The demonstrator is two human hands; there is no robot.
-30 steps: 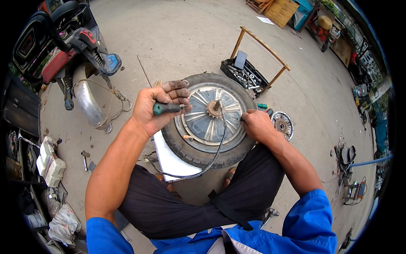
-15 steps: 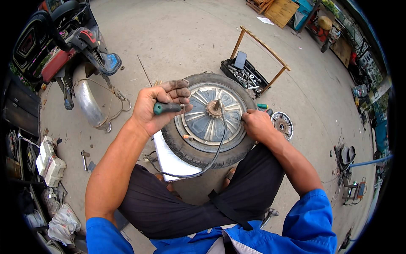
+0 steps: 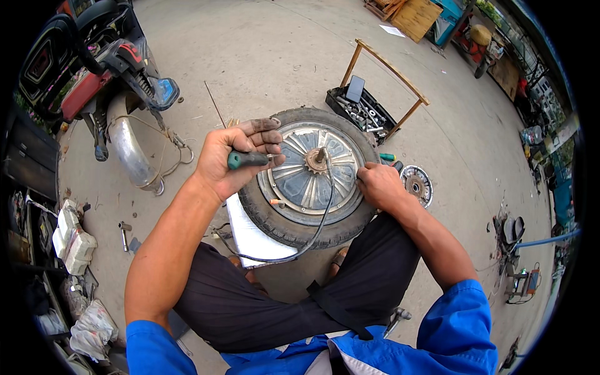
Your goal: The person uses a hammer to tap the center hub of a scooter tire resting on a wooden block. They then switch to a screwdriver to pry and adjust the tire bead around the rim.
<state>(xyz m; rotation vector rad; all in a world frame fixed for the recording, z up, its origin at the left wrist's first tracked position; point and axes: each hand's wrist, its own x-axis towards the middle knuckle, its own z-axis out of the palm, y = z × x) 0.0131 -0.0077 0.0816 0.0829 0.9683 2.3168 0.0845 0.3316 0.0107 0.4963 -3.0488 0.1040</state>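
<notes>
My left hand (image 3: 234,156) is curled round a screwdriver (image 3: 247,160) with a green and black handle, held above the left side of a wheel. The wheel's black tyre (image 3: 267,229) lies flat, with a metal hub motor (image 3: 300,187) in its middle. A sprocket (image 3: 317,160) and axle stand up at the centre, and a black cable (image 3: 324,219) runs from there over the near rim. On the right edge of the hub rests my right hand (image 3: 380,184), its fingers bent inward; whatever they pinch is hidden. A small orange-tipped piece (image 3: 276,202) lies on the hub.
White foam board (image 3: 244,232) shows under the wheel. Beyond stands a black toolbox (image 3: 389,119) of sockets beside a wooden frame (image 3: 392,70). A round metal cover (image 3: 417,184) lies right, near a green-handled tool (image 3: 387,157). A parked vehicle's silver mudguard (image 3: 130,150) is at left.
</notes>
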